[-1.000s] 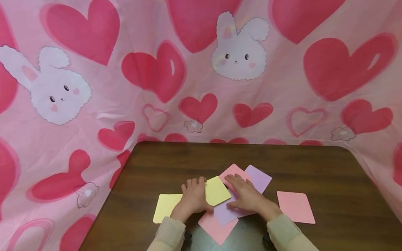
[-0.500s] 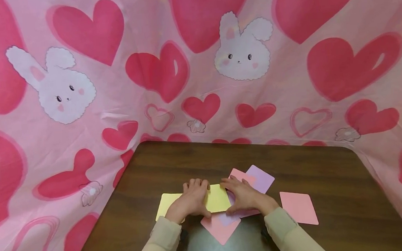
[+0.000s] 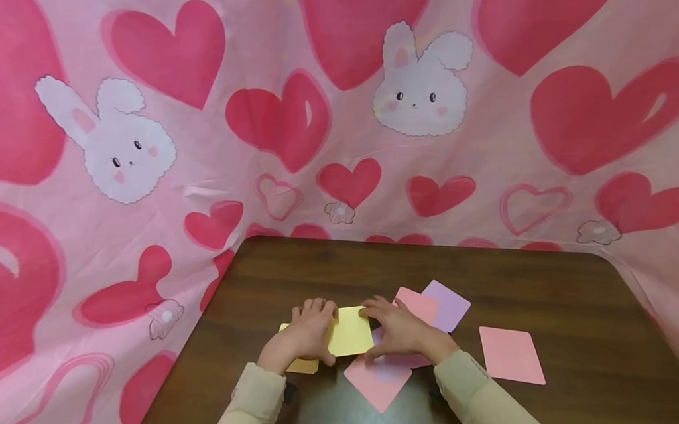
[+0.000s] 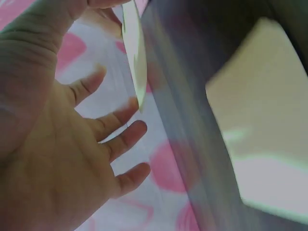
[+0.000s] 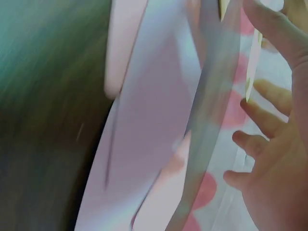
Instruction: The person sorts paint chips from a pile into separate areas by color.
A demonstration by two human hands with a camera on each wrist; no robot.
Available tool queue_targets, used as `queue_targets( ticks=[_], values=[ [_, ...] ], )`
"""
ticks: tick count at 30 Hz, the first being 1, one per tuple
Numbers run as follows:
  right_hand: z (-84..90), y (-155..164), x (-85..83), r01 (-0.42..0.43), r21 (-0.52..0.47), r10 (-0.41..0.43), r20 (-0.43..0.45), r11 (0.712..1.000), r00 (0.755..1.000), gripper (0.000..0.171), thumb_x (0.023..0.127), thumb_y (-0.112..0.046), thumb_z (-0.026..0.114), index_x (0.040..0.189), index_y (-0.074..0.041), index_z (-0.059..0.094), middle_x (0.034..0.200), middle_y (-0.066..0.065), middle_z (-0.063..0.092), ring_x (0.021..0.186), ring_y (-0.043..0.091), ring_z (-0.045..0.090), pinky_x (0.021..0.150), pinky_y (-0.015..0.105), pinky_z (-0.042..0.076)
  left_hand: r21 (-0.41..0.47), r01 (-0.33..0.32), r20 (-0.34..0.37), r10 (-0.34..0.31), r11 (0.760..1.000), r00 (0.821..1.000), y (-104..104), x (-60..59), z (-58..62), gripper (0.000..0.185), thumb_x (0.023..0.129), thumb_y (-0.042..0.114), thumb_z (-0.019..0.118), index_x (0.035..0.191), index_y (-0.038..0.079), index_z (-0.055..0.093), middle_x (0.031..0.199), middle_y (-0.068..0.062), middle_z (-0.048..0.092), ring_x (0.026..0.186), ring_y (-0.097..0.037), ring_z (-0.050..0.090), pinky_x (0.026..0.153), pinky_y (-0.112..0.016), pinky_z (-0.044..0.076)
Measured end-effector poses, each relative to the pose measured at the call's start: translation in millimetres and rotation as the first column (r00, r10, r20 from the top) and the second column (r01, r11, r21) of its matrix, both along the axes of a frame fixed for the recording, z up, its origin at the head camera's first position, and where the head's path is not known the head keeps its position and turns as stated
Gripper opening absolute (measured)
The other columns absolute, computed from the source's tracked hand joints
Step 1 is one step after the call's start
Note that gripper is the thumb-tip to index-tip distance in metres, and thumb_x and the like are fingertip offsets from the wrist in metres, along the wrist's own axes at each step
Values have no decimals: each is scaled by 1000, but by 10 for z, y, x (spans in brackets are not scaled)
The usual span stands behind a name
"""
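A square yellow card (image 3: 349, 331) is held up off the table between both hands. My left hand (image 3: 302, 335) grips its left side with thumb and fingers. The right hand (image 3: 401, 327) holds the opposite side in the same way. Seen edge-on in the left wrist view, the held card (image 4: 134, 53) looks thin. Another yellow card (image 3: 302, 366) lies on the table, partly hidden and shaded by my left hand. Below the right hand are overlapping cards, with a pink card (image 3: 377, 382) nearest me and a purple card (image 5: 154, 96) filling much of the right wrist view.
Behind the right hand, a pink card (image 3: 416, 304) overlaps a purple card (image 3: 448, 304). A separate pink card (image 3: 511, 355) lies to the right on the brown wooden table (image 3: 588, 325). A pink heart-and-rabbit cloth (image 3: 346, 138) hangs round the back and sides.
The right hand has come to the yellow card's right side. Both hands have turned the card straight and moved it left, off the pink and purple cards, toward the other yellow card.
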State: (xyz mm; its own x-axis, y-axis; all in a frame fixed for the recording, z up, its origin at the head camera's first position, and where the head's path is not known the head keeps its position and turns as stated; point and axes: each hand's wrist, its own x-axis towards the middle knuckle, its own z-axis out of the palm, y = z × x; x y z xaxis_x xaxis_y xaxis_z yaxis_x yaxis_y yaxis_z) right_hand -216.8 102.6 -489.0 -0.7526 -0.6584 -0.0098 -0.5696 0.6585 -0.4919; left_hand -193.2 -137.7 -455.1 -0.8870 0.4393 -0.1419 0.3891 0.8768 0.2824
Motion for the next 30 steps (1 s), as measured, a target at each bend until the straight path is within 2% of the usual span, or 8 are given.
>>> queue_targets(
  ticks=[3,6,11,15,25,30],
  values=[
    [-6,-221,26,2,3,-2,-27,1000,1000,85,72,-57,86,139,-13,58,152,10,48,146,40,34,111,72,21,0,-25,31,25,1000,999,-200,17,77,77,55,28,98,112,18,47,118,-7,48,110,-32,42,87,-52,34],
    [-47,-458,68,0,15,1,-64,1000,998,83,74,-60,83,138,-13,59,150,8,49,145,36,38,111,70,24,-18,-65,69,66,998,995,-388,33,96,81,53,23,99,114,18,46,120,-6,48,111,-32,42,86,-52,34],
    [-139,-807,144,6,40,-1,-119,999,993,80,75,-64,79,135,-15,62,147,6,51,142,33,42,110,69,29,-64,-110,97,116,992,989,-667,62,16,84,51,19,100,115,20,45,120,-3,47,111,-31,43,85,-52,33],
    [-203,-1002,200,25,63,-17,-127,998,992,80,74,-67,78,134,-17,63,146,5,52,143,34,41,111,68,29,-81,-133,111,142,988,984,-831,89,-55,85,50,18,99,115,20,45,120,0,46,109,-30,42,84,-50,32],
    [-334,-1140,282,88,123,-70,-141,989,988,82,72,-75,74,132,-18,66,144,5,54,141,32,43,111,67,29,-52,-130,162,137,990,977,-944,71,-207,82,51,11,96,115,20,46,121,1,47,115,-32,42,91,-57,31],
    [-356,-1151,311,93,124,-74,-149,988,986,81,73,-73,75,130,-17,67,144,7,54,140,35,44,111,67,30,-70,-127,135,136,989,981,-945,67,-265,82,49,12,98,113,21,47,120,3,48,116,-32,44,88,-53,33]
  ],
)
